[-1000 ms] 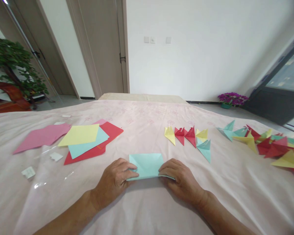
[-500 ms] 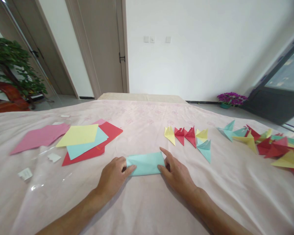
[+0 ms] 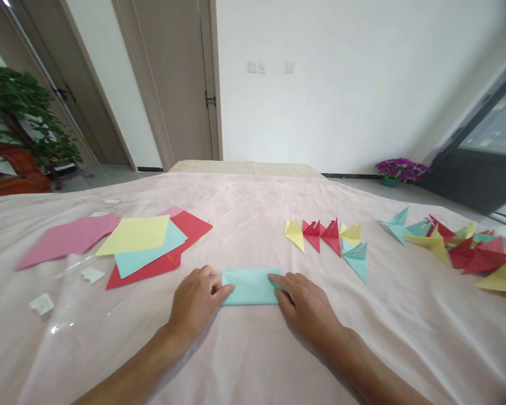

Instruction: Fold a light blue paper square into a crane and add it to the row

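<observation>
A sheet of light blue origami paper (image 3: 251, 287), folded into a flat rectangle, lies on the cloth between my hands. My left hand (image 3: 197, 297) grips its left end, thumb on top and fingers curled at the edge. At the right end, my right hand (image 3: 306, 298) holds the paper with the index finger laid on its upper right corner and the thumb near the lower corner. Beyond my right hand stand small folded paper cranes, among them a yellow one (image 3: 294, 234), a red one (image 3: 331, 235) and a light blue one (image 3: 356, 259).
Left of my hands lie loose paper squares: pink (image 3: 67, 241), yellow (image 3: 137, 235), light blue and red. White scraps (image 3: 42, 304) and clear plastic are near them. Several more cranes are heaped at the right (image 3: 472, 250). A pink tablecloth (image 3: 253, 360) covers the table.
My right index finger has come down from its raised position onto the paper's upper right corner. My left hand keeps its hold, and the paper now lies flatter.
</observation>
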Available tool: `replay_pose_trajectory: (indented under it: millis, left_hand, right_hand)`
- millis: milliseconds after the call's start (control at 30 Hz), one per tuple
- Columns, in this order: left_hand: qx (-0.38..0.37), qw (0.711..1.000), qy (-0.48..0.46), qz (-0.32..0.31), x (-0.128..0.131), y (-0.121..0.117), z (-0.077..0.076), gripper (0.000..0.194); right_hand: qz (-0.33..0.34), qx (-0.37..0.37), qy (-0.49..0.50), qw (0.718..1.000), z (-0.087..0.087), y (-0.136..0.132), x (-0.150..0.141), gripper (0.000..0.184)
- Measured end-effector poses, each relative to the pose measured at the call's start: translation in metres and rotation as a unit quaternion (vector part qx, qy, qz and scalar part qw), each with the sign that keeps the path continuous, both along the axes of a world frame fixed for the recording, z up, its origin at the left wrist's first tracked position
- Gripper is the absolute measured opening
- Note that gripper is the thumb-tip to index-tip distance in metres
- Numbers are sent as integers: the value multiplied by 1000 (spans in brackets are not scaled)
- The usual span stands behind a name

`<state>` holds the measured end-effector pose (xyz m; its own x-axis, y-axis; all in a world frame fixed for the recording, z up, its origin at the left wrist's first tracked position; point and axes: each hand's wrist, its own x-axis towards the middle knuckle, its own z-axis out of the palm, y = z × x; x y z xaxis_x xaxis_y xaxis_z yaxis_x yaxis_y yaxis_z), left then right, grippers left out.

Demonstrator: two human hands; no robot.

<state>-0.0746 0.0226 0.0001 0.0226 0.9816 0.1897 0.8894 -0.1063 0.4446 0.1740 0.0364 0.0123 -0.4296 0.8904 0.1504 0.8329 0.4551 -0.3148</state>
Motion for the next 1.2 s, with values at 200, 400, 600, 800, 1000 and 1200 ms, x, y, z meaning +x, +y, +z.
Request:
replay_pose_trajectory:
  millis: [200,400,600,800,1000,1200]
  left_hand:
    - [17,1000,12,-2,0,3,-3,39]
    - [11,1000,18,-3,2,3,2,37]
    - [11,999,38,-2,2,5,2,38]
    - [6,999,49,-1,4,5,5,37]
    - [6,998,64,1,5,5,5,36]
    - [5,997,78,-1,7,5,6,34]
  right_hand:
    - [-1,7,-18,1000,1,0,-1,27]
    - [-2,13,-19,1000,1,0,-2,27]
    - [-2,13,-20,1000,0,1,-1,29]
    - [-3,11,-19,1000,-1,1,-2,30]
    - [-9,5,-26,1000,1,1,-3,29]
    - [-8,9,-34,999,2,1,-4,30]
